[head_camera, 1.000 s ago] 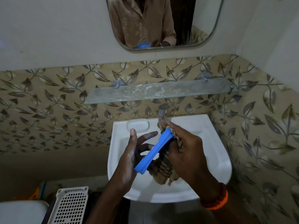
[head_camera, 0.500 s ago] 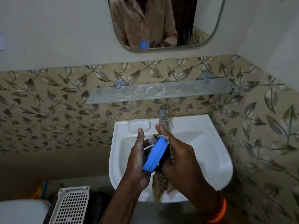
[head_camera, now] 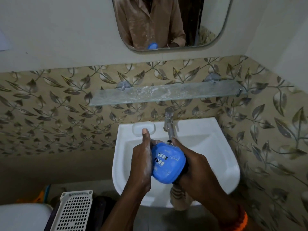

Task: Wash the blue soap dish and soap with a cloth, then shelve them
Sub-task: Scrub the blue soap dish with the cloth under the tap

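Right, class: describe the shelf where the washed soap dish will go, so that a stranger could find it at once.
Start at the white sink under the mirror. Just above its tap, the glass shelf runs along the leaf-patterned tiles on two round metal brackets. It is the only flat, see-through ledge on that wall, smeared with whitish streaks.

A mirror (head_camera: 171, 22) hangs on the wall. A tap (head_camera: 168, 120) stands at the sink's (head_camera: 216, 160) back edge. A white basket (head_camera: 73, 212) sits bottom left.

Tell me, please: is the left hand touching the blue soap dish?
Touching. The head view shows the left hand pressed against the left edge of the blue soap dish, with no gap between them.
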